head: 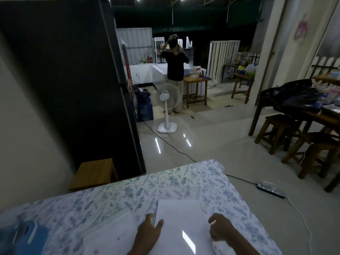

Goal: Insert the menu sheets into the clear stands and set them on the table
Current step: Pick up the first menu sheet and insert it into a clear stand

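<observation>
A clear stand with a white sheet (182, 223) lies flat on the floral tablecloth (184, 181) in front of me, with a light reflecting off its glossy face. My left hand (149, 230) grips its left edge, thumb on top. Curled fingers of my right hand (220, 229) hold its right edge. A second white menu sheet (110, 234) with faint pink marks lies to the left, beside my left forearm.
A blue object (24, 238) lies at the table's near left. A wooden stool (95, 173) and dark cabinet (70, 80) stand left. On the floor are a white fan (167, 102), a black cable and a power strip (270, 189). A person (174, 70) stands far back. Wooden stools and tables stand at the right.
</observation>
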The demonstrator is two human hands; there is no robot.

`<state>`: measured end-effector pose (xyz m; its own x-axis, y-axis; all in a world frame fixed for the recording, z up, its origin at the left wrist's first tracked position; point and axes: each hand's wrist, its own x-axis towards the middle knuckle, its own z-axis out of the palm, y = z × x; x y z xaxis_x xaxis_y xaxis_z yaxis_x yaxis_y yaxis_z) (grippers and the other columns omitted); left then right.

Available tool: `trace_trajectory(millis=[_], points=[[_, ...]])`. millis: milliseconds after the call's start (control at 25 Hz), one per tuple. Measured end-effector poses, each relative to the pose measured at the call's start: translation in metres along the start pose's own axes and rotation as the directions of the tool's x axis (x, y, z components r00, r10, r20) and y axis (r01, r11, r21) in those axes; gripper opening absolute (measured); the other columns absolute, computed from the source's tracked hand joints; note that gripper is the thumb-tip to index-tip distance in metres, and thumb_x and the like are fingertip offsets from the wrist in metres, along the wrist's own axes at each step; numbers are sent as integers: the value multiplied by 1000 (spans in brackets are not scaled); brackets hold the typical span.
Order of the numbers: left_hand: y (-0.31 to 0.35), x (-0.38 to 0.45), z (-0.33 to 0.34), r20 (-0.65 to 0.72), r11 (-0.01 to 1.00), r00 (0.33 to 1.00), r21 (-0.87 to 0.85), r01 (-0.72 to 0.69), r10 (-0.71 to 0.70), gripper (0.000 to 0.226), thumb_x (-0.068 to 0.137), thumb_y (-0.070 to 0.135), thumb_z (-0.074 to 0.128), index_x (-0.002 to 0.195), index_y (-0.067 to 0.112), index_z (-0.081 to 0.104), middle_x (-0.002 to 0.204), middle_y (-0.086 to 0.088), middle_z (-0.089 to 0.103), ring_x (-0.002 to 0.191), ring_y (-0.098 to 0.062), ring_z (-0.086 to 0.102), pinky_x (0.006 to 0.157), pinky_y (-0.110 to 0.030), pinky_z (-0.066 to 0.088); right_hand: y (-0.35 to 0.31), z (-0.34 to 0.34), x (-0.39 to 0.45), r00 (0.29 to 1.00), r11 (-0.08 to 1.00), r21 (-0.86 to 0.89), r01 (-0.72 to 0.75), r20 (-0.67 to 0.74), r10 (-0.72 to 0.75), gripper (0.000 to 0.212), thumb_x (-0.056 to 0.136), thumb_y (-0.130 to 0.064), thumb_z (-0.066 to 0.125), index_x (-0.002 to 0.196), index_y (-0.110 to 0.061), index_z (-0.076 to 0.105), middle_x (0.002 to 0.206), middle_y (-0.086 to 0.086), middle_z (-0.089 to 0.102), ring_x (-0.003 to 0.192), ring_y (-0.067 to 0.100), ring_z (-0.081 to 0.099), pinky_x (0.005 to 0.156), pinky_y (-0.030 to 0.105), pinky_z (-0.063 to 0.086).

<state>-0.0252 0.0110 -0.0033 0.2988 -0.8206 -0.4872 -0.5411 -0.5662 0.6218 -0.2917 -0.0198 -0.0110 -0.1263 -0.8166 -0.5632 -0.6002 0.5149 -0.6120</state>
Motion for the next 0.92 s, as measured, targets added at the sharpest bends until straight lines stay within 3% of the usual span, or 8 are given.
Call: trace_trajectory(millis=[160,360,520,600,720,760,840,920], points=[[-4,-42,-35,-36,995,999,-87,-44,42,43,102,47,42,135,21,53,137,-10,61,118,-26,61,93,-28,46,-10,-22,-63,1000,985,172,11,3,-12,26,79,13,55,72,-2,75,75,20,69,58,25,66,53,29,56],[-16,-88,-57,-80,966,991,-228,-123,107,50,100,55,41,128,16,54,96,-2,66,86,-17,68,79,-33,57,-11,-25,-115,998,967,243,70,-24,-66,7,77,4,76,73,0,80,81,16,76,79,30,75,76,36,62],[-17,-111,-64,-107,962,985,-224,-158,137,81,79,88,31,125,25,52,92,7,67,90,-16,71,81,-33,52,-12,-22,-127,992,966,223,128,-46,-121,7,70,0,83,76,0,81,76,15,77,69,20,74,65,27,60],[-14,-110,-66,-122,967,981,-187,-174,153,93,65,99,31,121,28,54,102,1,71,96,-19,69,88,-37,51,-9,-22,-108,992,982,151,113,-70,-103,18,59,-15,86,70,-4,77,69,6,73,69,17,72,64,25,56],[2,-102,-68,-151,964,969,-156,-217,194,98,61,101,31,110,23,66,105,-7,73,95,-20,68,85,-32,52,-5,-24,-68,984,963,206,174,-77,-161,60,30,-34,90,67,10,71,58,13,70,63,23,74,60,33,58],[11,-100,-69,-155,966,966,-124,-229,209,96,65,99,26,98,20,70,97,-6,74,90,-19,68,82,-31,51,-15,-26,-72,978,959,195,204,-90,-190,56,34,-34,94,64,8,72,57,15,70,58,23,72,58,33,60],[32,-96,-72,-131,976,970,-55,-212,204,79,76,91,21,74,27,67,78,-1,69,80,-17,66,72,-27,49,-38,-29,-89,953,963,64,260,-175,-246,18,62,-19,91,59,-12,75,56,5,70,52,13,67,56,24,58],[53,-85,-77,-127,980,972,-23,-200,195,59,87,81,23,70,38,60,70,2,62,79,-20,66,62,-24,42,-53,-31,-75,930,951,-37,307,-200,-308,32,74,-11,84,51,-25,65,51,-9,62,48,2,57,49,12,46]])
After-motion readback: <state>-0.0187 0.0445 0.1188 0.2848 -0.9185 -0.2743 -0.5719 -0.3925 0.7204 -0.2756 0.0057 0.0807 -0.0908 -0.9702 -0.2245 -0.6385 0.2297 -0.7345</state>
